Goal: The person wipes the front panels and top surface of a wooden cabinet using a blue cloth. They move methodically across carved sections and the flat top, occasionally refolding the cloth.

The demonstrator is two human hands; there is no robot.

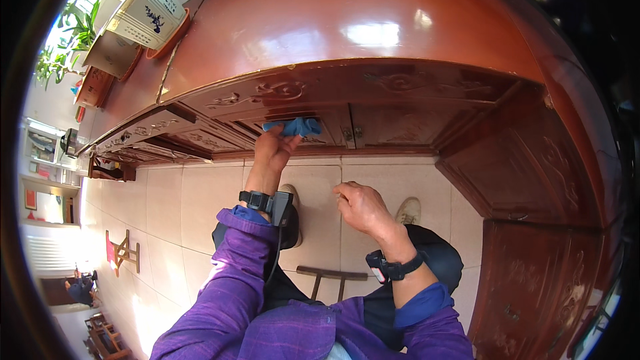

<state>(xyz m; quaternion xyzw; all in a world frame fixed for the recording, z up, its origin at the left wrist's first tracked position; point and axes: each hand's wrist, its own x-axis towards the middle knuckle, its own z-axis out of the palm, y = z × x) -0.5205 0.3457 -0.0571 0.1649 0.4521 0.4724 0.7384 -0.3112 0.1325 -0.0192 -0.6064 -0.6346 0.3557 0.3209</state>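
Note:
My left hand [272,150] is closed on a blue cloth [300,126] and presses it against a carved door panel of the red-brown wooden cabinet [350,75]. Small metal fittings [352,133] sit on the edges of the two doors, right of the cloth. Over the tiled floor, between my knees, hangs my right hand [362,206], its fingers curled and nothing seen in them. It touches no part of the cabinet. Both wrists carry black strapped devices.
Potted plants in white and terracotta planters [150,12] stand on the cabinet top at the upper left. Carved side cabinets [530,280] close off the right. A folding stool [120,252] stands on the floor at left, and wooden stool legs [330,274] show beneath me.

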